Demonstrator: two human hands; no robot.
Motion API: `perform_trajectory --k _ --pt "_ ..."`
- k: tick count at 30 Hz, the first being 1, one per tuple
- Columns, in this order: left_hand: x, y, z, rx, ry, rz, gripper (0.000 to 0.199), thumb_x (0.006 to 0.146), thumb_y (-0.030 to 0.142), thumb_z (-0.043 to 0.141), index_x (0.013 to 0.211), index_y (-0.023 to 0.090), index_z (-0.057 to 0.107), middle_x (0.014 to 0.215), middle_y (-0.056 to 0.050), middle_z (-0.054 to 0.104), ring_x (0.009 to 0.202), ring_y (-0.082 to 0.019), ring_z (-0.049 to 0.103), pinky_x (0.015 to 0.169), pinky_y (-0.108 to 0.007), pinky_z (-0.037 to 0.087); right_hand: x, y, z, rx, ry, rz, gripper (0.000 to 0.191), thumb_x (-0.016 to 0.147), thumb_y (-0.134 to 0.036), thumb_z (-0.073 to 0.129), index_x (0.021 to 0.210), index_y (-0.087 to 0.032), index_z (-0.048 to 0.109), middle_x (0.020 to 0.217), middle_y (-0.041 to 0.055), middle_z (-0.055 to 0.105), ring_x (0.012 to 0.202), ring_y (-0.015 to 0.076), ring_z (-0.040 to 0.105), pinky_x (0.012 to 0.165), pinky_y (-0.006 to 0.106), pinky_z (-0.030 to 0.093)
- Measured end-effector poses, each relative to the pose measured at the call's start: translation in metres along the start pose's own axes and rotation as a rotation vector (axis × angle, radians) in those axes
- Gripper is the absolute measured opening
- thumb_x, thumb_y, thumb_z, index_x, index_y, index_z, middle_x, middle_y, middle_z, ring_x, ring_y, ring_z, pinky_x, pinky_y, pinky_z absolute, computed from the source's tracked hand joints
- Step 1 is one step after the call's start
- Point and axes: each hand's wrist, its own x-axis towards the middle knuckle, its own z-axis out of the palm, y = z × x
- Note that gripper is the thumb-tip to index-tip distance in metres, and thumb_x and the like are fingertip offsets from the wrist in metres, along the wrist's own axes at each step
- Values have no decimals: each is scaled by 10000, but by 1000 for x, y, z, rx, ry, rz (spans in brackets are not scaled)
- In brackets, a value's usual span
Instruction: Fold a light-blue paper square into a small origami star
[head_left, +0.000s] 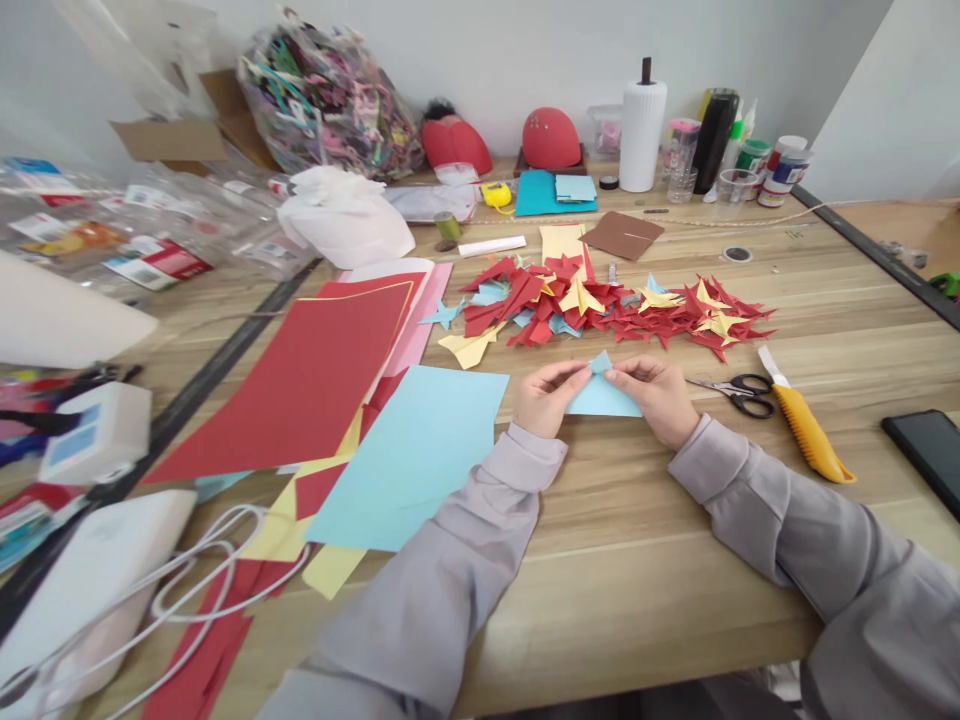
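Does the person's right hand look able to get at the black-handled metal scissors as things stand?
Probably yes: the scissors lie close beside the right hand, with nothing visible between them, though that hand pinches folded light-blue paper it would likely have to release.

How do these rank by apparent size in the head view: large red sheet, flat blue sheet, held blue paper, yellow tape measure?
1. Large red sheet
2. Flat blue sheet
3. Held blue paper, partly hidden
4. Yellow tape measure

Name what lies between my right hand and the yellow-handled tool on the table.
Black-handled scissors lie there, blades pointing toward your right hand and handles beside the yellow-handled tool, as the head view shows.
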Motion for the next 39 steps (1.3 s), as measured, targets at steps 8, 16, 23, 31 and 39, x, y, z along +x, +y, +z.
perform_trajectory --k 8,16,23,31,39 --pt "3 0 -4 21 -12 -23 249 521 384 830 648 189 744 723 -41 730 720 -195 646 709 -333 518 -1 -1 0 0 -41 10 393 530 -527 804 663 -187 658 633 2 652 555 114 527 537 264 418" --pt "5 -2 -6 31 -16 -48 261 500 362 839 637 169 731 651 -36 702 618 -164 613 637 -313 490 -1 -4 1 -6 -43 54 416 505 -536 809 629 -182 629 592 -12 628 513 99 492 488 248 386" --pt "4 -2 -3 -14 -12 -57 308 481 367 848 658 156 710 657 -35 700 616 -155 624 641 -302 507 -1 -6 1 1 -31 76 428 499 -520 820 607 -179 586 503 -45 553 441 68 407 421 226 318" --pt "5 -3 -3 -20 15 -93 343 528 445 825 689 159 725 679 -34 705 644 -160 626 637 -290 498 -1 -6 0 -36 -26 47 433 530 -535 799 602 -185 554 490 -62 506 439 59 367 426 225 287" --pt "1 2 -2 -73 -16 -69 270 495 327 843 674 165 720 662 -19 700 641 -145 623 663 -281 496 -1 -7 0 -43 -36 48 441 550 -561 771 647 -182 567 499 -65 494 453 61 363 440 224 279"
